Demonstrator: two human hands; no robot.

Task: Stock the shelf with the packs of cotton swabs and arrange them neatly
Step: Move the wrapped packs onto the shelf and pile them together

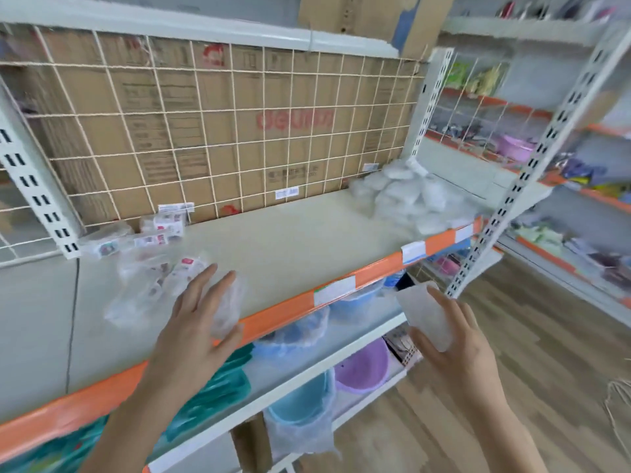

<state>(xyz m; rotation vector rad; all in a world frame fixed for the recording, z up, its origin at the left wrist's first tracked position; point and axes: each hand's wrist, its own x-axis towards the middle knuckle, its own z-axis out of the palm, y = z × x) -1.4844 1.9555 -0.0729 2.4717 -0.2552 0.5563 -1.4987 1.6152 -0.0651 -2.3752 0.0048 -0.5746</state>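
Two bare forearms reach in from below. The left hand [194, 322] lies over the orange front strip [273, 319] of the shelf [290, 240], its fingers straight and slightly spread, resting on a clear pack [228, 307] at the shelf's front edge; whether the thumb grips it is too blurred to tell. Just beyond and left of those fingertips lie loose packs of cotton swabs [153, 281] in clear wrap with red-and-white labels, scattered toward the back left corner. The right hand [457, 339] is off the shelf, in front of the orange strip and below its level, with thumb and fingers curled round a white pack [425, 312] that sticks up past the fingertips. Far beyond these fingers, at the shelf's back right, sits a heap of white packs [406, 196] against the wire grid [205, 131], with cardboard [170, 107] behind it. Beneath both hands, the lower shelf carries blue basins [300, 401], a purple basin [362, 367] and teal items [218, 387].
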